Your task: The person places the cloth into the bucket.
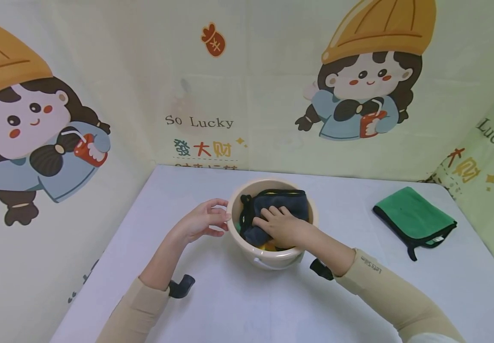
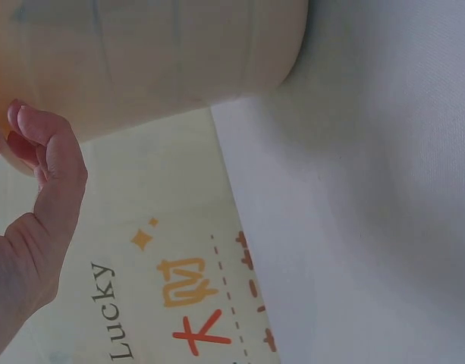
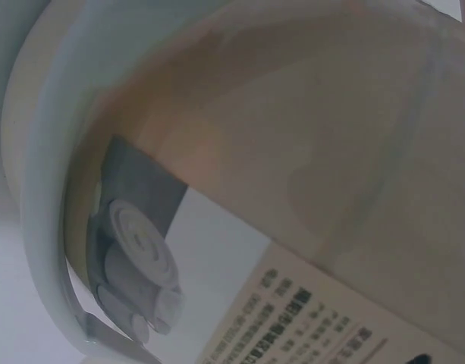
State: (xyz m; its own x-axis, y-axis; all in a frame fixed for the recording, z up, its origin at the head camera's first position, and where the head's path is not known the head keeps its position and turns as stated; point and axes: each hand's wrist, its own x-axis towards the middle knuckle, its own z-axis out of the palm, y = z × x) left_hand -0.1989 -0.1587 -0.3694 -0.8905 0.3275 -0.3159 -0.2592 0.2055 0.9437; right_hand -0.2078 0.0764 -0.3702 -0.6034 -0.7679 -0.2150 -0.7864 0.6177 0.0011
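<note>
A cream bucket (image 1: 247,247) stands on the table, with folded dark navy cloth (image 1: 291,202) edged in black inside it. Bits of yellow and green show beneath the navy cloth. My right hand (image 1: 283,226) reaches over the near right rim and presses on the cloth with fingers spread. At the left side of the rim, my left hand (image 1: 201,221) touches the bucket with loosely bent fingers. The left wrist view has those fingers (image 2: 61,163) against the bucket's outer wall (image 2: 179,53). The right hand is out of sight in the right wrist view.
A green cloth (image 1: 418,214) with black edging and a loop lies on the right of the white table (image 1: 247,305). The bucket's pale handle (image 1: 277,267) hangs down in front. A printed label (image 3: 240,280) is on its wall. Patterned sheeting (image 1: 272,95) hangs behind.
</note>
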